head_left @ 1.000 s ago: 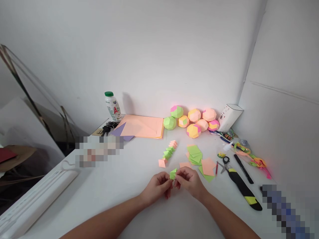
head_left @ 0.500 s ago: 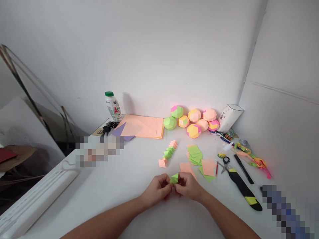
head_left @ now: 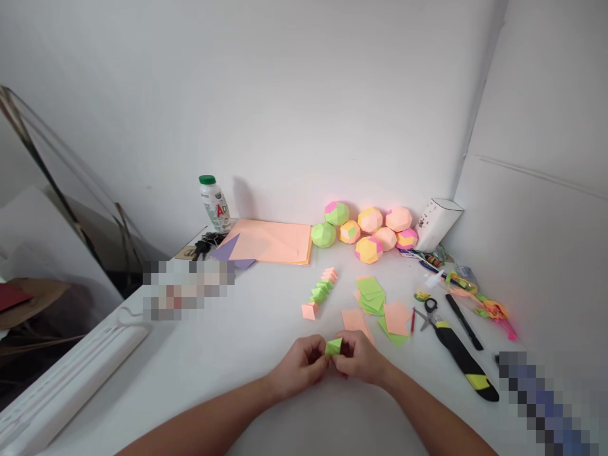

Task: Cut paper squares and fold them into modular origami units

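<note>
Between my two hands is a small green folded paper piece (head_left: 334,346), pinched from both sides just above the white table. My left hand (head_left: 304,362) grips its left edge with thumb and fingers. On the other side my right hand (head_left: 360,358) has its fingers closed on the right edge. Beyond them stands a row of folded paper units (head_left: 322,291), green and peach. Loose green paper squares (head_left: 371,295) lie in a pile to the right of that row, and peach squares (head_left: 398,318) lie nearer my right hand.
Multicoloured paper balls (head_left: 370,249) sit against the wall. Peach sheets (head_left: 270,240) and a white bottle (head_left: 216,206) are at the back left. Scissors (head_left: 429,311), a black-and-yellow cutter (head_left: 463,358) and a black pen (head_left: 464,322) lie at right. A white power strip (head_left: 80,386) runs along the left.
The green folded paper has been tilted and lowered slightly between my fingers, so its visible face looks flatter. Both hands have shifted a little; the things on the table stay put.
</note>
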Action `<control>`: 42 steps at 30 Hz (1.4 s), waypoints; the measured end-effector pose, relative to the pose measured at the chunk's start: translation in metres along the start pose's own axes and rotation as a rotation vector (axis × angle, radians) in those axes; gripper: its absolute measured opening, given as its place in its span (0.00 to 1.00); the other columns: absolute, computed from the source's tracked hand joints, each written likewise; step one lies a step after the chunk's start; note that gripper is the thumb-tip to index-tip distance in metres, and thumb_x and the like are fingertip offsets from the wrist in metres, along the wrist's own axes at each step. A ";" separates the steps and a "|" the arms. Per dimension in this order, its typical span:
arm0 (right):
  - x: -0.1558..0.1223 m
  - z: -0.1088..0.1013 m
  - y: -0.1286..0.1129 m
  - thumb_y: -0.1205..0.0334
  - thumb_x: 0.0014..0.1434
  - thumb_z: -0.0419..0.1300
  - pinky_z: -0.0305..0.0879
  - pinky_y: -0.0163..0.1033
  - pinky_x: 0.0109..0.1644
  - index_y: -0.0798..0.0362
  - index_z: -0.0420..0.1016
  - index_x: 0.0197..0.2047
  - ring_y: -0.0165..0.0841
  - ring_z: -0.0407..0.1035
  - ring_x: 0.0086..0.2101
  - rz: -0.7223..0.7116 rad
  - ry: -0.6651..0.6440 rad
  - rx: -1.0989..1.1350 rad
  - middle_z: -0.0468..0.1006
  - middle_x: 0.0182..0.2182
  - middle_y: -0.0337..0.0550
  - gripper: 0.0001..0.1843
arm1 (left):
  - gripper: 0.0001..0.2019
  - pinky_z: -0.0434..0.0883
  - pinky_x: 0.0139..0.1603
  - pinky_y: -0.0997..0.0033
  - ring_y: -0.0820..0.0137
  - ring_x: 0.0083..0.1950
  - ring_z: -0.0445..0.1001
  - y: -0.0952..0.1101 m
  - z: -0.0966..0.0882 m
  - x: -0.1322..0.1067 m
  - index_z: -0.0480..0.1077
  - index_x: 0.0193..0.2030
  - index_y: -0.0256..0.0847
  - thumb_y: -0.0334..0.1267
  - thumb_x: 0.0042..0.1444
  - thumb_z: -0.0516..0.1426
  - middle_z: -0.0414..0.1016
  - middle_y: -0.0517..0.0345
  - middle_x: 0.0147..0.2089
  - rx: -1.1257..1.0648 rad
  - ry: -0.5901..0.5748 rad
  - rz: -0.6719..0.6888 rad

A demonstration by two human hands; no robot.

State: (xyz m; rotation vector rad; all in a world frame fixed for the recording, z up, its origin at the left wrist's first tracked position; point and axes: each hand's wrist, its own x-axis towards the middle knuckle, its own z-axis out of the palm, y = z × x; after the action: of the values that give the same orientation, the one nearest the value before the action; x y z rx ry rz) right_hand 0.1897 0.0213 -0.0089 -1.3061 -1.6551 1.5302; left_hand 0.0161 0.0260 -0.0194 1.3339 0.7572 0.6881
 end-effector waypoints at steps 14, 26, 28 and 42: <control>0.001 -0.018 -0.011 0.73 0.50 0.53 0.67 0.34 0.30 0.51 0.66 0.45 0.30 0.68 0.33 -0.444 0.187 -0.142 0.71 0.42 0.46 0.18 | 0.18 0.52 0.16 0.78 0.80 0.14 0.56 0.005 -0.003 0.005 0.55 0.23 0.41 0.49 0.49 0.58 0.61 0.69 0.15 -0.147 0.033 -0.071; 0.003 -0.016 -0.015 0.59 0.59 0.56 0.66 0.36 0.28 0.54 0.77 0.31 0.33 0.67 0.28 -0.540 0.181 -0.244 0.71 0.24 0.44 0.12 | 0.22 0.57 0.15 0.78 0.78 0.14 0.61 0.002 -0.004 0.007 0.56 0.25 0.40 0.58 0.56 0.48 0.62 0.67 0.17 -0.213 0.098 -0.023; 0.002 -0.015 -0.018 0.57 0.59 0.56 0.64 0.35 0.27 0.54 0.77 0.29 0.31 0.65 0.26 -0.506 0.166 -0.227 0.70 0.23 0.42 0.13 | 0.20 0.61 0.16 0.78 0.77 0.16 0.64 0.005 -0.004 0.007 0.56 0.27 0.41 0.57 0.56 0.49 0.65 0.65 0.19 -0.251 0.134 -0.013; 0.005 -0.016 -0.005 0.52 0.55 0.59 0.58 0.32 0.24 0.56 0.72 0.32 0.25 0.62 0.20 -0.111 0.096 0.005 0.66 0.20 0.34 0.14 | 0.16 0.63 0.16 0.78 0.77 0.16 0.65 -0.008 -0.005 0.014 0.60 0.31 0.40 0.51 0.53 0.56 0.66 0.66 0.18 -0.291 0.185 0.007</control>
State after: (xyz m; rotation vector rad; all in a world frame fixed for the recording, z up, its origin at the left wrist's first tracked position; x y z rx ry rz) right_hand 0.1999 0.0334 -0.0021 -1.2437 -1.6344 1.3842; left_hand 0.0207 0.0394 -0.0294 1.0183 0.7671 0.8995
